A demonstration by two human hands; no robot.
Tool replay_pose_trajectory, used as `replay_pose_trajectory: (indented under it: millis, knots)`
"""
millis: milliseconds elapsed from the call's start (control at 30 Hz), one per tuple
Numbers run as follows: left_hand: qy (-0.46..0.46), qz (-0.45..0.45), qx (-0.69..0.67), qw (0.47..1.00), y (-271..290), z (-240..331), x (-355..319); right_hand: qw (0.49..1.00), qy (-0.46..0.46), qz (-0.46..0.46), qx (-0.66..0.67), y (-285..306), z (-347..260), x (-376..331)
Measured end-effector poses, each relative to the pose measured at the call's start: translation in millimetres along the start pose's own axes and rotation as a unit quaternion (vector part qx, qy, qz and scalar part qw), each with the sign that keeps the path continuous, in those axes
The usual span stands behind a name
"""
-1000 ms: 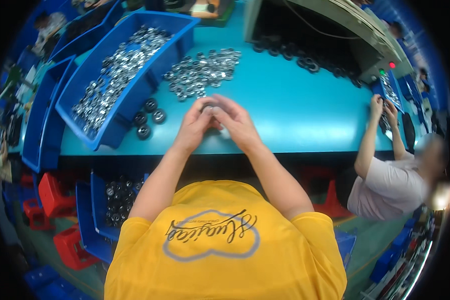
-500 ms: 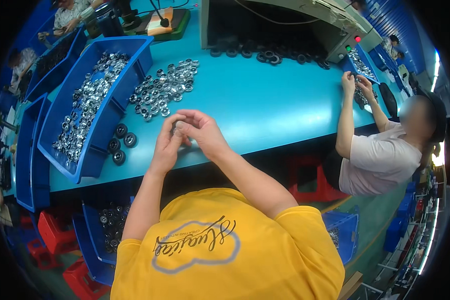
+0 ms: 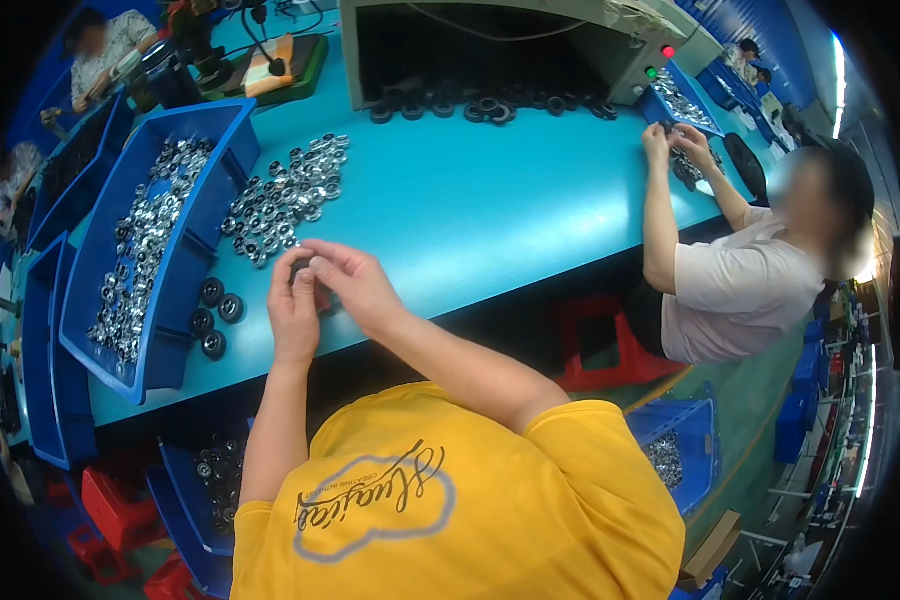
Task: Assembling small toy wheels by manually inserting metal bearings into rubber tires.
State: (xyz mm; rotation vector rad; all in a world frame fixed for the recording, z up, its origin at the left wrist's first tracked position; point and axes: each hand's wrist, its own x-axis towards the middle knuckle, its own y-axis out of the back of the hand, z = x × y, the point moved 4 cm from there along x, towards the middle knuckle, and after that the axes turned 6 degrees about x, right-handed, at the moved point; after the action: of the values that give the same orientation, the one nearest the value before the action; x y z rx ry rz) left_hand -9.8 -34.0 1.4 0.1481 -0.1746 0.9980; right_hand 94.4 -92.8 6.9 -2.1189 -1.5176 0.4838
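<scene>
My left hand and my right hand meet fingertip to fingertip over the near edge of the teal table. Both pinch a small dark part, which the fingers mostly hide. Just beyond the hands lies a loose pile of shiny metal rings. To the left, three black round parts sit on the table beside a blue bin filled with more metal rings.
A grey machine housing stands at the back with black rings along its foot. A co-worker in a pale shirt sits at the right, hands on small parts. More blue bins line the left; another bin sits below.
My hands stay joined on the small part. The view has swung, so the table and bins sit further left and the co-worker shows larger at the right.
</scene>
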Motion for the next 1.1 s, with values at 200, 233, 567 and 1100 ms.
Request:
replay_pose_trajectory:
  millis: [200,233,567,1100]
  knots:
    - [-0.027,0.05,0.064,0.996,2.7,6.3,-0.6,0.998,0.032,0.043,0.034,-5.7,8.5,-5.2]
    - [-0.043,0.06,0.081,0.994,4.8,5.4,-1.2,0.998,0.042,0.048,0.026,-8.7,9.4,-9.1]
    - [0.093,-0.029,-0.199,0.975,12.1,-13.6,3.3,0.99,0.081,0.039,-0.105,-5.3,4.8,1.9]
    - [0.037,-0.128,-0.079,0.988,2.1,7.3,-6.5,0.998,-0.055,0.008,-0.043,9.2,-6.2,11.3]
